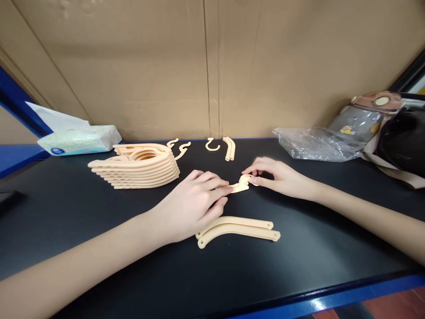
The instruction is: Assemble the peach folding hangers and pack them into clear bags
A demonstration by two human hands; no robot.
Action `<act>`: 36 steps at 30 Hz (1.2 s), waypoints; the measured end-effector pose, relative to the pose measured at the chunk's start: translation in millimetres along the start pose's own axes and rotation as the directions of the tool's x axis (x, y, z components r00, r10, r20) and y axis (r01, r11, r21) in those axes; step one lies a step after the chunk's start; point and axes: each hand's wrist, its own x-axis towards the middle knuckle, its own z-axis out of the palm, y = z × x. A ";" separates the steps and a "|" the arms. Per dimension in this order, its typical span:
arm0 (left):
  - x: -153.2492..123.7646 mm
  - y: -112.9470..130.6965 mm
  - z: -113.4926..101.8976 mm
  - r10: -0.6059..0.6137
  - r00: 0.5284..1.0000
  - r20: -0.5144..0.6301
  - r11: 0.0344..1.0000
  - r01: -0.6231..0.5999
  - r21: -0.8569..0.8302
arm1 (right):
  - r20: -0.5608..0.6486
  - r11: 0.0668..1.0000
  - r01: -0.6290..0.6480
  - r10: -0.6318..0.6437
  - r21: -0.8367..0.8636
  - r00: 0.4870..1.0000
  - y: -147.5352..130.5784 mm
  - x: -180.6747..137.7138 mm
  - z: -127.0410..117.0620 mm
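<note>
Both hands meet at the middle of the black desk over a small peach plastic hook piece. The left hand lies palm down, its fingers nearly closed and pinching the near end of the piece; the right hand pinches the curved far end between thumb and forefinger, the remaining fingers curled loosely. The piece sits just above or on the desk surface; which cannot be told. Just in front of the left hand lie two curved hanger arms, side by side and touching. To the left stands a stack of assembled hangers, with loose hooks and two more arms behind it. A tissue pack rests far left; a crumpled plastic bag and a bottle lie far right.
</note>
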 end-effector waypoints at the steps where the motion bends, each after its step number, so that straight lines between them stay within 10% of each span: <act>1: 0.3 -0.1 0.2 0.002 1.000 0.003 1.000 -0.002 -0.001 | 0.004 1.000 0.001 -0.001 0.009 1.000 1.1 0.2 -0.6; 36: -4.0 -2.2 3.3 0.035 0.999 0.022 0.999 -0.035 0.014 | 0.025 0.999 -0.025 0.024 0.030 0.999 5.1 -2.1 -8.7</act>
